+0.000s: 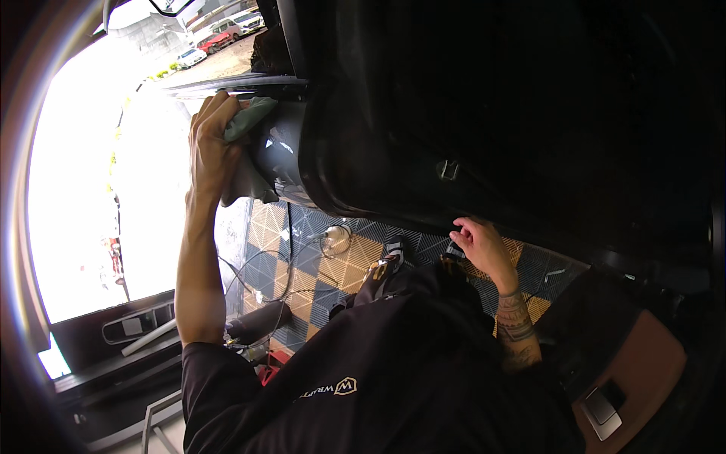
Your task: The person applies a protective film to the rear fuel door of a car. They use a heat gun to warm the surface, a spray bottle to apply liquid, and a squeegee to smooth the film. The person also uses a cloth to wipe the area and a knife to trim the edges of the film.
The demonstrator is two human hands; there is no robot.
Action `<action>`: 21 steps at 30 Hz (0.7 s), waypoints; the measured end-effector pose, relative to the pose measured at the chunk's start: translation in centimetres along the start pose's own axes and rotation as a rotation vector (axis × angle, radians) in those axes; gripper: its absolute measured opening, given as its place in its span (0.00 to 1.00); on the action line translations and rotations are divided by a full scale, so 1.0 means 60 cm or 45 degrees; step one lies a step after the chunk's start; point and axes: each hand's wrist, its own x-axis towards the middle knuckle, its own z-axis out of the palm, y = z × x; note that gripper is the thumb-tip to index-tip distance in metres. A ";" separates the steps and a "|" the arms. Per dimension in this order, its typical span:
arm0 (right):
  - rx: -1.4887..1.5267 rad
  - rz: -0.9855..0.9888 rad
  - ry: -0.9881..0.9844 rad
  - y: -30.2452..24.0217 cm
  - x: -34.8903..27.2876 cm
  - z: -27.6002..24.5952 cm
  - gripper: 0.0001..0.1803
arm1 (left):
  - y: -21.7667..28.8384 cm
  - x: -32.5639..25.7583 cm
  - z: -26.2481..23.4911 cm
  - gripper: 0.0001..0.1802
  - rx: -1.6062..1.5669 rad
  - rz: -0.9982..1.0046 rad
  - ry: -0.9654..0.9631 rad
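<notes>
**Cloth pressed to the glossy panel, other hand braced on the sill**

Cloth [246, 121] is what my left hand [212, 144] has: a grey-green rag, bunched, with my fingers [219, 106] curled together over its top edge and pressing it against the rounded dark panel [278, 151] at the end of the open car door [454, 98]. The loose tail of the rag hangs down below my palm, so its long axis runs roughly up and down beside the panel's curve. The panel lies directly to the right of my left hand, touching the cloth, with the glare of the bright outdoors behind my knuckles on the left.

My right hand [484, 246] is well apart from all that, lower and to the right, resting at the lower edge of the door opening. Its fingers are bent and close together, tips against the dark edge; I cannot tell whether they pinch anything small there. It holds no cloth.

Left hand is clearly the nearer one to the panel, and I judge any further wiping runs along that curve from it.

Below me lies the orange and grey tiled floor [333, 265], with thin cables [257, 280] looped across it.
</notes>
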 end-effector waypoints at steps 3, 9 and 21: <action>-0.119 -0.089 0.041 0.014 -0.004 0.003 0.17 | -0.010 -0.029 -0.019 0.09 0.056 0.214 -0.006; 0.018 0.195 -0.028 0.073 -0.030 0.010 0.18 | 0.022 -0.175 -0.002 0.07 0.071 -0.022 0.154; 0.021 0.233 -0.067 0.141 -0.032 0.033 0.16 | -0.117 -0.059 -0.002 0.14 -1.370 -1.402 0.345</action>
